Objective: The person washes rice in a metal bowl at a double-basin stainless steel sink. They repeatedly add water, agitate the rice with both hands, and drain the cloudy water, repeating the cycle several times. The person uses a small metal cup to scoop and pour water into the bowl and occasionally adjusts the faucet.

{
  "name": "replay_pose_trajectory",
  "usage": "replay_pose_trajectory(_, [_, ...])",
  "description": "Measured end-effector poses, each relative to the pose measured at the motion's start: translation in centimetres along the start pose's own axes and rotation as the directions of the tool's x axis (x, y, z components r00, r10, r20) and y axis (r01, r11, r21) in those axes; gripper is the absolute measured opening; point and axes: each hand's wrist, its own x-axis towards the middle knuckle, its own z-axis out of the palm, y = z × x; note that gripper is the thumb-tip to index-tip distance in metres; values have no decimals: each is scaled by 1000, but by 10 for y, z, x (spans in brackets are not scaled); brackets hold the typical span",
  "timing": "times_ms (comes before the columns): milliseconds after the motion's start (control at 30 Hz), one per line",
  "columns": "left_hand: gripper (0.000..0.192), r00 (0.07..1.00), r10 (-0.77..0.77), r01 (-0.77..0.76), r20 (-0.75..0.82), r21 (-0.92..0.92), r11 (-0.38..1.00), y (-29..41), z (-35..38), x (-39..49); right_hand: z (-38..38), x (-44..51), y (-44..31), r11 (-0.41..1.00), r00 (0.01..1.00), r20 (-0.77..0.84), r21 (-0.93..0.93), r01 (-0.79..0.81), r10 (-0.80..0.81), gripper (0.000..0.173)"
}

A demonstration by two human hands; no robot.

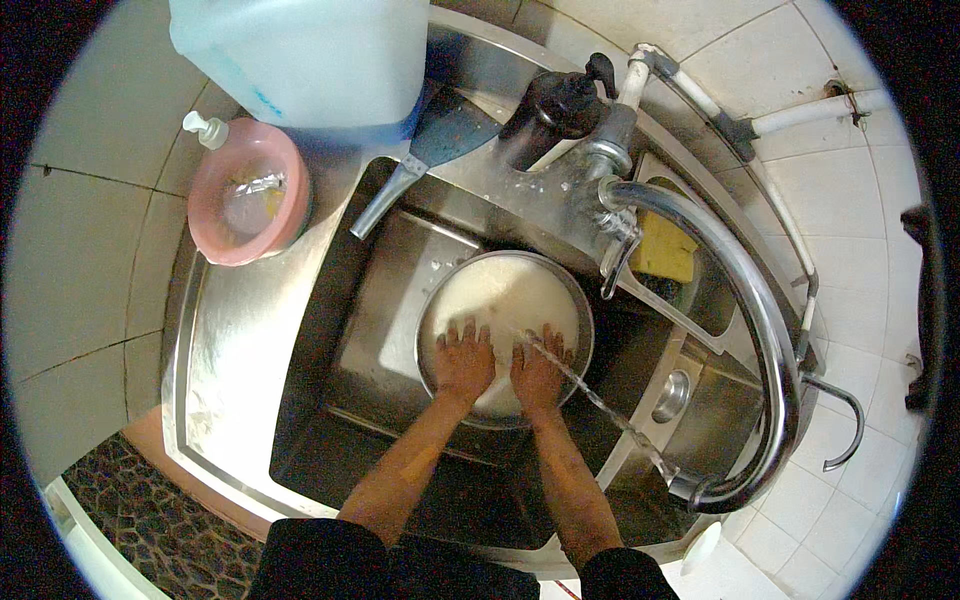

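A round metal pot stands in the sink basin in front of me. It holds cloudy, whitish water with pale matter below that looks like rice, though no grains can be made out. My left hand lies palm down over the pot's near left part, fingers apart and their tips at the liquid. Beside it, my right hand is also palm down with spread fingers. From the curved metal faucet, a stream of water runs onto the right hand's fingers. Neither hand grasps anything visible.
A scraper with a metal handle juts over the sink's back left corner. Behind stand a dark pump bottle and a large translucent jug. A pink bowl sits left; a yellow sponge lies right, beyond the faucet lever.
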Motion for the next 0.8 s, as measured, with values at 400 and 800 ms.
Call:
replay_pose_trajectory(400, [62,975,59,-46,216,-63,997,-21,28,55,40,57,17,958,962,264,-252,136,-67,62])
replay_pose_trajectory(800, [38,904,204,-242,-374,-55,969,-10,12,28,-1,38,13,833,985,15,532,-153,171,22])
